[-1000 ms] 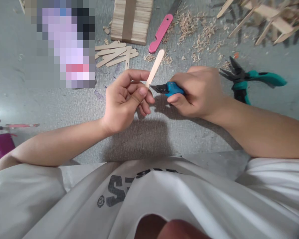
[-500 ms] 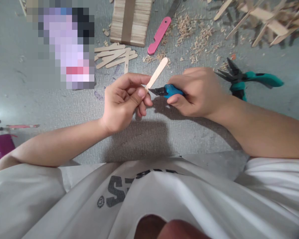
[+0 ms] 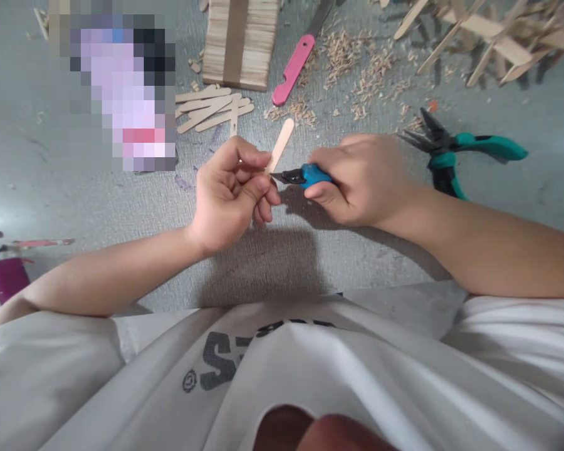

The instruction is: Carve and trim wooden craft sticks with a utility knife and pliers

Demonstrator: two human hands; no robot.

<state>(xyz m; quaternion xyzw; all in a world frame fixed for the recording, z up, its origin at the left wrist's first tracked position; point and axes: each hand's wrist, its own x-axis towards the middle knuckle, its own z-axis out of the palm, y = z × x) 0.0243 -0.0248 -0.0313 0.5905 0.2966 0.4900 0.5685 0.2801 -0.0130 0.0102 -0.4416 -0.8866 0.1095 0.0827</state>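
The stick [image 3: 282, 144] is above the table [image 3: 122, 207], in from its near edge, its lower end pinched between the left hand's [image 3: 230, 194] thumb and fingers. The right hand [image 3: 357, 178] is wrapped around the blue knife [image 3: 316, 176], its blade tip right at the stick's pinched end. Farther from the near edge lie loose sticks [image 3: 211, 113], a banded bundle [image 3: 258, 50], the pink knife [image 3: 294, 70] and shavings [image 3: 343, 56]. Open-jawed pliers [image 3: 444, 147] lie just beyond the right wrist; a stick frame [image 3: 512, 49] stands toward the far right corner.
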